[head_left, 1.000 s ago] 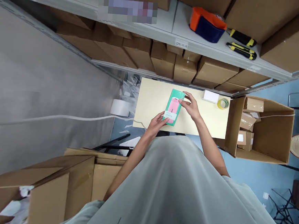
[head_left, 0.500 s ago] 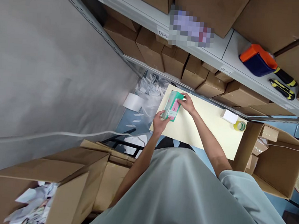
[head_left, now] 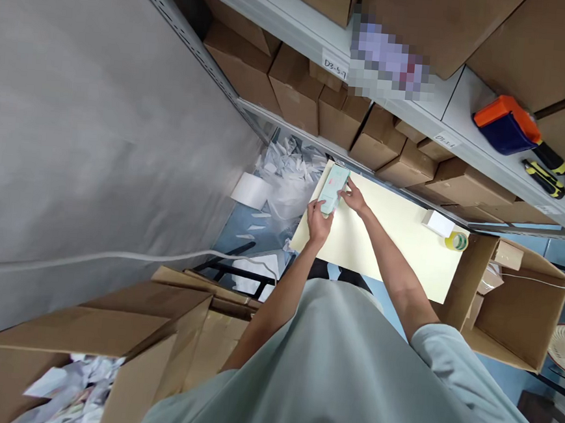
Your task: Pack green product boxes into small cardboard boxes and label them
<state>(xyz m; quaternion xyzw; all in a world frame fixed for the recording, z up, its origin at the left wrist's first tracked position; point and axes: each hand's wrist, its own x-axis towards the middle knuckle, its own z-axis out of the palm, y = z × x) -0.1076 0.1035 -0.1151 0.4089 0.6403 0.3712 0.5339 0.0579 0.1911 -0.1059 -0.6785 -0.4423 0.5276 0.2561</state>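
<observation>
Pale green box (head_left: 334,188) over the table's (head_left: 408,229) left end, clamped between both hands: left hand (head_left: 319,223) at its near end, right hand (head_left: 355,196) along its right edge (tape (head_left: 456,241) sits well apart).

The pale green box (head_left: 332,184) looks like smooth card, the shelf (head_left: 393,105) painted metal, the shirt (head_left: 338,372) matt cloth.

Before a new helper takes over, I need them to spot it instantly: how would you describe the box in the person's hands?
Find the pale yellow tabletop by the rack of brown cartons. Near its left end, the left hand and right hand hold an oblong, pale green box. That colour sets it apart from the white box farther right and the brown cartons.
</observation>
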